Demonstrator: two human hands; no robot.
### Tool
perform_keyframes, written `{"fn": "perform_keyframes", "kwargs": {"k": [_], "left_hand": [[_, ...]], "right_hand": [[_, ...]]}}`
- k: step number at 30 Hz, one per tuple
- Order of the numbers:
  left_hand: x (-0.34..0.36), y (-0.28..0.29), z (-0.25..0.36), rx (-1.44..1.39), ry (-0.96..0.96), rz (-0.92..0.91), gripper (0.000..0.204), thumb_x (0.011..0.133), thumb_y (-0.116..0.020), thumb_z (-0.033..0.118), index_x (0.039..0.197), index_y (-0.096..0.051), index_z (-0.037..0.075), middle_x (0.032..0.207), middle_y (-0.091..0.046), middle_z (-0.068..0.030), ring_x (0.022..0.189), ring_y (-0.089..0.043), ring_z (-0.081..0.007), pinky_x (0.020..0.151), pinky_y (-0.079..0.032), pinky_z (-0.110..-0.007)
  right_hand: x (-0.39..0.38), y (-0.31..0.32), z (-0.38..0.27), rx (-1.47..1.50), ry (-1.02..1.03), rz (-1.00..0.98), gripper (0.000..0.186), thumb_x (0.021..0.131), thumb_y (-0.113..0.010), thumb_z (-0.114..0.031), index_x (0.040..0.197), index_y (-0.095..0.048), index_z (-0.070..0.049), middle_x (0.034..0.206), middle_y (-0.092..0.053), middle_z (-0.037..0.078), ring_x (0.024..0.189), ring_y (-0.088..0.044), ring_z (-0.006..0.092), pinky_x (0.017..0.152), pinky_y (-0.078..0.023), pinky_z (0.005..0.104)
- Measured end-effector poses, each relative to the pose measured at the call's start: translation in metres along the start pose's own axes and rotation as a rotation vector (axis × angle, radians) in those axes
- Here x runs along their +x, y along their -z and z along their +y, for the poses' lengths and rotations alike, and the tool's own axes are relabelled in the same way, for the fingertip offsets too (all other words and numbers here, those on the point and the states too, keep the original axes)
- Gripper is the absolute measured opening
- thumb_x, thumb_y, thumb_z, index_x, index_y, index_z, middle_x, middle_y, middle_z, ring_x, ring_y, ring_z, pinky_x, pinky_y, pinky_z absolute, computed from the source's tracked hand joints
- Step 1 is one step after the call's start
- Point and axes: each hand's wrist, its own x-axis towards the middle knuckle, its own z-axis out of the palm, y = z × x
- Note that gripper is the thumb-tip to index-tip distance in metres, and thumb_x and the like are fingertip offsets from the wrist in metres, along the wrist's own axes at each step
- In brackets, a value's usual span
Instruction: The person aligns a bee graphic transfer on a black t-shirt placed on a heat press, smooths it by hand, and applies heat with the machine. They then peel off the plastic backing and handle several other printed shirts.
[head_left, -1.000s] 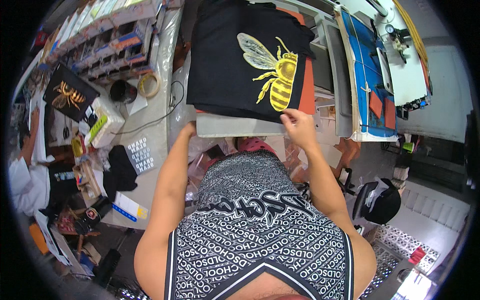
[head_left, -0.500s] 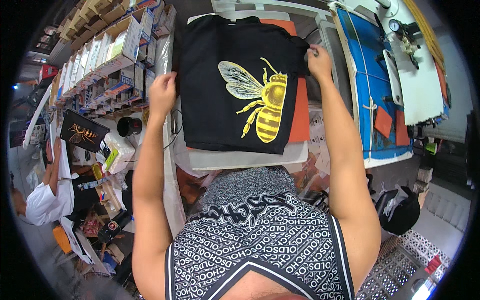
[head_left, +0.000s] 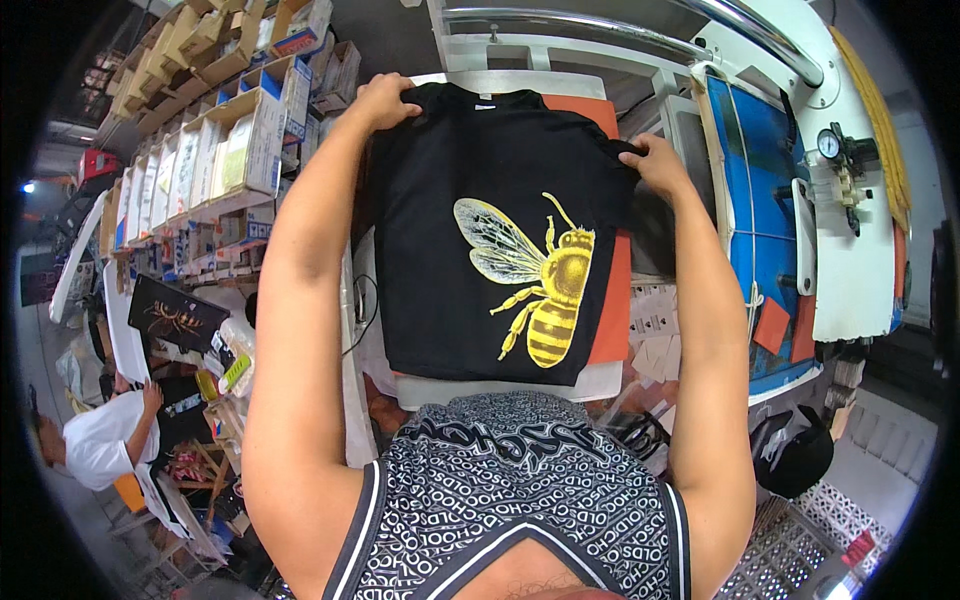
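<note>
A black T-shirt (head_left: pixel 430 230) lies spread on a flat board (head_left: pixel 600 383), its collar at the far end. A large yellow bee print (head_left: pixel 560 290) covers the right part of its front. My left hand (head_left: pixel 388 100) is at the far left shoulder of the shirt, with curled fingers pinching the cloth's edge. On the other side, my right hand (head_left: pixel 657 165) grips the right sleeve between thumb and fingers, holding it out over the board's edge. An orange-red sheet (head_left: pixel 617 300) shows along the right side, partly beneath the shirt.
To the left stand stacked cardboard boxes (head_left: pixel 230 150) and a dark panel with a bee design (head_left: pixel 175 315). A person in a white shirt (head_left: pixel 105 440) works there. At right are a blue panel (head_left: pixel 765 230), a pressure gauge (head_left: pixel 828 144) and a black bag (head_left: pixel 795 450). Metal rails (head_left: pixel 580 17) cross the far end.
My left hand has moved from beside the shirt up to its far left shoulder. My right hand keeps hold of the right sleeve. The view has shifted, so the shirt appears lower.
</note>
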Motion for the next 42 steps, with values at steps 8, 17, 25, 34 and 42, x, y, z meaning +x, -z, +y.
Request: {"fn": "perform_keyframes", "kwargs": {"k": [8, 17, 25, 34, 42], "left_hand": [[0.006, 0.018, -0.060, -0.470, 0.016, 0.311, 0.028, 0.088, -0.076, 0.020, 0.108, -0.071, 0.001, 0.100, -0.076, -0.0148, 0.091, -0.072, -0.0255, 0.082, -0.053, -0.036], [-0.017, -0.005, 0.047, -0.209, -0.211, 0.414, 0.031, 0.088, -0.071, 0.023, 0.116, -0.071, 0.011, 0.126, -0.067, -0.0123, 0.120, -0.061, -0.0343, 0.100, -0.048, -0.045], [-0.011, -0.050, 0.036, 0.207, -0.111, 0.292, 0.050, 0.102, -0.050, 0.041, 0.145, -0.053, 0.015, 0.151, -0.051, -0.0102, 0.142, -0.044, -0.0308, 0.117, -0.033, -0.050], [-0.071, -0.053, -0.043, -1.415, 0.829, -0.057, 0.040, 0.097, -0.068, 0.046, 0.092, -0.069, 0.006, 0.075, -0.061, 0.0025, 0.064, -0.051, -0.0084, 0.056, -0.039, -0.026], [-0.062, -0.033, -0.044, -0.594, 0.668, 0.376, 0.019, 0.087, -0.076, 0.021, 0.093, -0.073, 0.003, 0.085, -0.071, -0.0127, 0.078, -0.066, -0.0234, 0.075, -0.050, -0.037]], "right_hand": [[0.041, 0.032, -0.026, -0.149, 0.132, 0.189, 0.029, 0.082, -0.080, -0.022, 0.094, -0.066, -0.001, 0.094, -0.070, 0.020, 0.093, -0.068, 0.0361, 0.081, -0.051, 0.0422], [0.044, -0.052, -0.134, -0.403, 0.601, 0.547, 0.044, 0.086, -0.073, -0.040, 0.112, -0.067, -0.006, 0.122, -0.066, 0.016, 0.115, -0.061, 0.0335, 0.096, -0.046, 0.0540], [0.020, -0.095, -0.127, -0.496, 0.424, 0.372, 0.060, 0.097, -0.056, -0.049, 0.142, -0.055, -0.009, 0.151, -0.049, 0.015, 0.146, -0.036, 0.0345, 0.121, -0.024, 0.0556], [-0.113, -0.072, -0.073, -0.243, 0.336, 0.458, 0.029, 0.089, -0.069, -0.023, 0.113, -0.069, -0.007, 0.115, -0.063, 0.012, 0.109, -0.056, 0.0339, 0.091, -0.043, 0.0493], [-0.118, -0.091, -0.076, -0.257, 0.273, 0.582, 0.028, 0.087, -0.071, -0.023, 0.112, -0.070, -0.009, 0.114, -0.062, 0.009, 0.113, -0.055, 0.0312, 0.098, -0.038, 0.0494]]}}
